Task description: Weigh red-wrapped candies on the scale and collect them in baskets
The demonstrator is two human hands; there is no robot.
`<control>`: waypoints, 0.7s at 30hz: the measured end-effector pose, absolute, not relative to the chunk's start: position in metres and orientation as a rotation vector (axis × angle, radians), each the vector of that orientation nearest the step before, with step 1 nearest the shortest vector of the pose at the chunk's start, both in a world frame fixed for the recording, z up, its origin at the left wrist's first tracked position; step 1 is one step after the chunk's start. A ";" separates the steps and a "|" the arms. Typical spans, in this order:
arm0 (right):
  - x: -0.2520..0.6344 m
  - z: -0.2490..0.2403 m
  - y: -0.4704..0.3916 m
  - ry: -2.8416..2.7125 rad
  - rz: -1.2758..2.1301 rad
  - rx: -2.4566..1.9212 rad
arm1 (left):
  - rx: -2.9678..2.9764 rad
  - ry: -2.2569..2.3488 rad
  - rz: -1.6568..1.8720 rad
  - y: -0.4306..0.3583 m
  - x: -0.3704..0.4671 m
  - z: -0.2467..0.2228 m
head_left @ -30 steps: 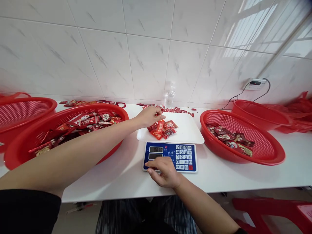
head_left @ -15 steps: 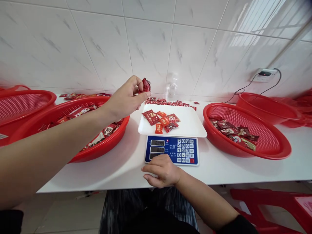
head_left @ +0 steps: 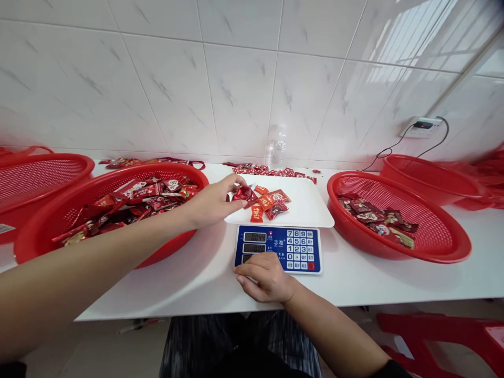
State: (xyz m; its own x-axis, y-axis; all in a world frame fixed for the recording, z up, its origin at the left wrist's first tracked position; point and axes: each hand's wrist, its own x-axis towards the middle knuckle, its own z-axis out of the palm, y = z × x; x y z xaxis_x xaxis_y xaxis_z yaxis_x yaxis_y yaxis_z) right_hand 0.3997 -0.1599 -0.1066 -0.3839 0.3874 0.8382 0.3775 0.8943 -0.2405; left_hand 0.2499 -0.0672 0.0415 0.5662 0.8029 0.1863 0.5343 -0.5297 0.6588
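Note:
My left hand (head_left: 216,202) is closed on a shiny dark red candy packet (head_left: 242,193), held at the left part of the white scale tray (head_left: 313,202). Beside it on the tray lie several wrapped sweets, among them an orange-red packet (head_left: 256,213) and a dark red packet (head_left: 276,210). My right hand (head_left: 263,277) rests at the front edge of the blue weighing scale (head_left: 283,266), over the lower left of its panel. Its fingers are loosely bent and apart, with nothing visible in them. The top display reads about 0.044.
A red basket (head_left: 189,170) full of wrapped sweets stands left, partly under my left forearm. On the right, another red basket (head_left: 437,228) holds fewer packets. Small red packets (head_left: 255,169) and a clear bottle (head_left: 279,149) line the wall. A red stool (head_left: 441,328) is below the table.
My left hand has come down from above the tray's back left corner to the sweets on it, still with the red packet. My right hand stays at the scale's front.

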 end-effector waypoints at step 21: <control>0.400 -0.111 -0.162 -2.056 0.021 -0.452 | 1.384 1.101 1.182 -0.076 0.236 0.091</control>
